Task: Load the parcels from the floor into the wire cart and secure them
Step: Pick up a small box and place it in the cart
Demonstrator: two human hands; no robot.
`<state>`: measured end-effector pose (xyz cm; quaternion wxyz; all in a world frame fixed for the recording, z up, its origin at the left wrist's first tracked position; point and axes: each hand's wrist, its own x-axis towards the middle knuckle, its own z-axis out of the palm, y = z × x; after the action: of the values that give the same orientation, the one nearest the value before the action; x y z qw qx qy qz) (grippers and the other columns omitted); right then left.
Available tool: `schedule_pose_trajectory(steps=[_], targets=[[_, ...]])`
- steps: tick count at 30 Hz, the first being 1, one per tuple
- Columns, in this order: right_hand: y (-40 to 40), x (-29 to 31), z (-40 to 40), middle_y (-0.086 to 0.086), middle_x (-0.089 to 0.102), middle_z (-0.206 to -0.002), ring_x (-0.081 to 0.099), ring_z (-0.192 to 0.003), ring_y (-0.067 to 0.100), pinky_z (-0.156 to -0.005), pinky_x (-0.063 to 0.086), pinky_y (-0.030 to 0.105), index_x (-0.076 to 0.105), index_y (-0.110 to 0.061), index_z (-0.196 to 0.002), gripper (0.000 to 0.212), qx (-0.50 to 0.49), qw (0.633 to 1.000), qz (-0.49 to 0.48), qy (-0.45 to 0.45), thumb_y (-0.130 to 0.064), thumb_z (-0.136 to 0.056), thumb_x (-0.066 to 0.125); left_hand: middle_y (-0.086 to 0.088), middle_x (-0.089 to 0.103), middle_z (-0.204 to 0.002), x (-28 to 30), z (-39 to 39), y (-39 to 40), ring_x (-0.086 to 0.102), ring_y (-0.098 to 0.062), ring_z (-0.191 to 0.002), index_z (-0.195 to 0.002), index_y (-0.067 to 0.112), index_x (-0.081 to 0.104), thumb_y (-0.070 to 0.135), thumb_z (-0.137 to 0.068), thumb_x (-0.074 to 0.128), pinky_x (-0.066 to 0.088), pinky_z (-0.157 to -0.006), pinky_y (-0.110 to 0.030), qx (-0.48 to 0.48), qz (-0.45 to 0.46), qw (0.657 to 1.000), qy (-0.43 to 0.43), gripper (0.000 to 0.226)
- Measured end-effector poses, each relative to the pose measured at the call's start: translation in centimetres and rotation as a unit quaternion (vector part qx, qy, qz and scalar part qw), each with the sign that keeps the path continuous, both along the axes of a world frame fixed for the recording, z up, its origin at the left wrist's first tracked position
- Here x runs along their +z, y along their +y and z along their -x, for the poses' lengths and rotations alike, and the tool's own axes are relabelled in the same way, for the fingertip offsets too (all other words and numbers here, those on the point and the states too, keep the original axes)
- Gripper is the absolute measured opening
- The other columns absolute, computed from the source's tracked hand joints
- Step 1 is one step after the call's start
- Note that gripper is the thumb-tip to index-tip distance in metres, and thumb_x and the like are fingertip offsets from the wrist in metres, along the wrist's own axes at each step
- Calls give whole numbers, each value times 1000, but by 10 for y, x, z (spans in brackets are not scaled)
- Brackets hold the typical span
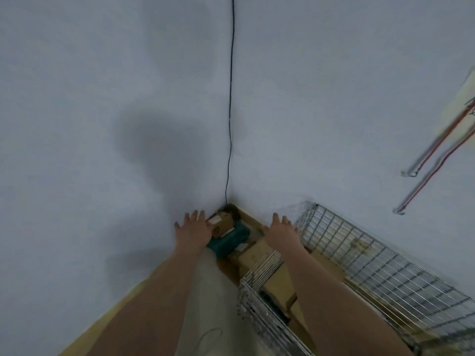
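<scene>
- Both hands are reaching forward and down toward a small pile of parcels in the corner of the room, so the pick-up step looks to be in hand.
- The left hand is spreading its fingers wide, gripping nothing, and is lying just beside or against the brown cardboard parcel; whether it is actually touching cannot be told.
- The right hand is also splaying its fingers, empty, and is hovering over the floor strip between the parcels and the wire cart.
- A teal parcel is lying under and beside the brown one, with a tan box nearer the cart.
- The cart is standing to the right against the wall, its mesh sides showing; cardboard seems to be sitting inside it already, so loading is probably partway done.
- Red hooked cords are hanging on the right wall, possibly for the securing step later.
- Next, the hands will likely need closing on either side of the brown parcel, lifting it clear and swinging it right over the cart rim.
</scene>
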<state>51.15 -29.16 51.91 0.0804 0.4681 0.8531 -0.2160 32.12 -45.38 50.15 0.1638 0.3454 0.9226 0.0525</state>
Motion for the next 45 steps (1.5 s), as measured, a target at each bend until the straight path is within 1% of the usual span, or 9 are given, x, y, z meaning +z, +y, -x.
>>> schedule_pose_trajectory(steps=[7,14,26,29,36,38,41,43,45], targets=[[-30,-14,111,15,15,-163,18,-148,36,-121,11,54,10,-17,-158,66,-5,1000,-3,-28,-49,-103,27,-2,5,-168,-19,92,-14,4,-27,-154,-160,19,8,45,-105,17,7,-121,-58,-23,-3,999,-27,61],[-36,-23,168,16,14,-163,17,-149,36,-121,11,54,11,-14,-158,68,-9,998,-5,-64,-51,-103,27,0,4,-168,-32,161,-6,3,-27,-154,-160,21,9,47,-106,16,7,-121,-59,-44,19,998,-48,61],[53,-80,203,18,17,-162,20,-148,37,-121,16,53,14,-13,-157,63,-72,994,30,-74,-46,-104,25,-1,6,-167,-75,209,92,4,-27,-154,-160,20,9,42,-105,19,7,-121,-59,-108,51,991,-60,60],[85,-109,206,16,26,-159,26,-145,35,-118,21,56,22,-15,-154,59,-80,994,58,-55,-45,-103,28,-2,7,-167,-93,211,128,4,-28,-153,-160,19,10,39,-106,21,8,-121,-59,-124,70,987,-72,58],[142,-187,197,14,19,-163,22,-148,34,-120,19,53,15,-18,-158,62,-162,975,125,-83,-46,-104,27,-7,14,-165,-167,213,215,16,-33,-151,-158,20,14,44,-105,20,16,-117,-56,-170,121,972,-105,59],[150,-215,193,14,18,-163,24,-148,35,-119,22,54,12,-22,-158,62,-189,967,146,-84,-45,-103,28,-10,21,-163,-188,210,233,21,-34,-149,-157,17,20,43,-106,23,22,-117,-56,-181,124,969,-110,57],[155,-262,195,15,7,-165,19,-149,36,-118,25,53,6,-18,-159,64,-222,949,197,-102,-44,-104,29,-9,31,-158,-235,208,257,25,-34,-147,-154,17,27,45,-105,24,27,-116,-57,-184,128,963,-147,56],[156,-292,198,17,3,-165,18,-148,40,-116,30,53,10,-16,-158,62,-234,938,231,-105,-38,-105,31,-8,32,-157,-276,207,271,27,-32,-146,-153,16,30,49,-102,20,29,-115,-55,-181,131,955,-193,62],[154,-330,200,19,-1,-164,14,-148,45,-114,33,54,23,-13,-155,52,-217,941,234,-115,-26,-106,32,-13,37,-154,-317,200,284,33,-34,-143,-150,10,36,48,-102,22,31,-115,-52,-166,122,950,-235,62]])
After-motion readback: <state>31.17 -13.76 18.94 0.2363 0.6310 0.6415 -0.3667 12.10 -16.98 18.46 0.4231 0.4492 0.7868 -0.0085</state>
